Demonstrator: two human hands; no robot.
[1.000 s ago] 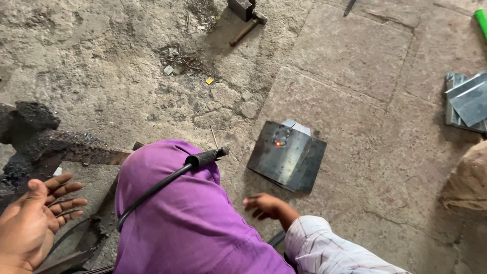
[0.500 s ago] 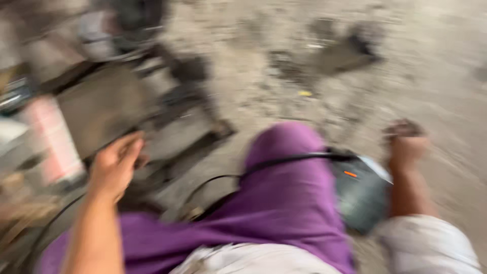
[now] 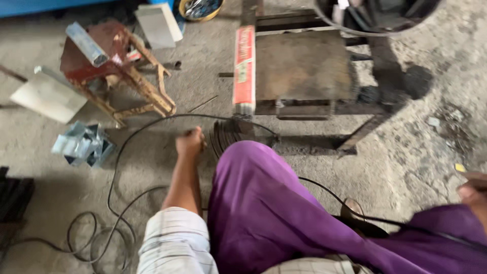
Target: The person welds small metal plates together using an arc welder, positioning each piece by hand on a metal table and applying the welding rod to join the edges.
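Concrete floor (image 3: 416,167): left hand (image 3: 190,142), fingers curled shut, by rod bundle (image 3: 225,136); right hand (image 3: 474,190) unclear.

Head view, steeply down, close above floor (image 3: 40,152)

Rough concrete floor (image 3: 406,167), dusty and pitted. On it: rusty metal stand (image 3: 127,81) far left, flat grey sheet (image 3: 48,96) beside it, cluster of folded metal pieces (image 3: 83,146) left, black cable (image 3: 119,203) looping near left, dark steel frame (image 3: 304,76) far centre
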